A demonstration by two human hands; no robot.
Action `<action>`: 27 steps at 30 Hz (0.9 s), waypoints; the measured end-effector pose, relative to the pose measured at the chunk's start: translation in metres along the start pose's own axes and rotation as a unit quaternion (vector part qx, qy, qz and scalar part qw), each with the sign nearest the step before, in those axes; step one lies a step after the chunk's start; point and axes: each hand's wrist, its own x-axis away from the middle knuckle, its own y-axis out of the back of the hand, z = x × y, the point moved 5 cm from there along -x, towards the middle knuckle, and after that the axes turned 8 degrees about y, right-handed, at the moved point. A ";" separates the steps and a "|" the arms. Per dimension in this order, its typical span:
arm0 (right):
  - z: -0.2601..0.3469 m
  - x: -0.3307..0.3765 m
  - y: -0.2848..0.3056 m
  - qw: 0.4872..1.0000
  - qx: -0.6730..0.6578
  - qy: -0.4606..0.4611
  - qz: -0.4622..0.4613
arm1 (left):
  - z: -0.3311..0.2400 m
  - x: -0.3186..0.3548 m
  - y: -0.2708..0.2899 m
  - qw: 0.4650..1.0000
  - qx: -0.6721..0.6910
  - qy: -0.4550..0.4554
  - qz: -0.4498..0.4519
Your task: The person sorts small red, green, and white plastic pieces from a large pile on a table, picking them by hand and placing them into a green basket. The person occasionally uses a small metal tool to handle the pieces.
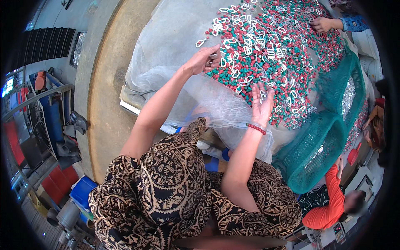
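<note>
The right hand is turned palm up over the near edge of the pile, its fingers loosely spread, with a small pale clip lying against them. The left hand, farther off and to the left, has its fingers curled at the pile's left edge; whether they pinch anything I cannot tell. A red bead bracelet circles the right wrist.

Beyond and between the hands spread the white clips, scattered on top of a heap of small red and green pieces. The heap lies on a pale sheet, whose sheer folds hang toward the wearer's patterned clothing.

At the far right, another person's hand, below a blue sleeve, touches the heap. Two green mesh baskets stand to the right, with a person in orange nearer, beyond them. On the left, past a strip of brownish floor, are dark sandals and a blue bin.
</note>
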 end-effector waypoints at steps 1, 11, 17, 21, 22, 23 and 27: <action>-0.001 0.002 0.000 0.998 -0.055 -0.028 0.004 | -0.006 0.004 -0.010 0.997 0.058 0.000 0.053; 0.017 0.010 0.011 0.944 -0.312 -0.070 0.077 | 0.044 -0.065 -0.096 0.707 -0.683 -0.178 -0.039; 0.020 0.015 0.033 0.993 0.115 -0.013 -0.023 | 0.026 -0.073 -0.085 0.724 -0.664 -0.177 -0.060; -0.001 0.022 -0.009 0.734 0.667 0.112 0.062 | -0.012 -0.037 -0.052 0.976 -0.201 -0.068 0.042; -0.012 0.024 -0.017 0.695 0.708 0.110 0.063 | -0.017 -0.028 -0.050 0.993 -0.077 -0.072 0.061; -0.023 0.026 -0.023 0.659 0.739 0.120 0.071 | -0.021 -0.022 -0.048 0.994 -0.044 -0.073 0.066; -0.042 0.022 -0.014 0.654 0.747 0.095 0.072 | -0.012 -0.025 -0.043 0.998 -0.027 -0.045 0.036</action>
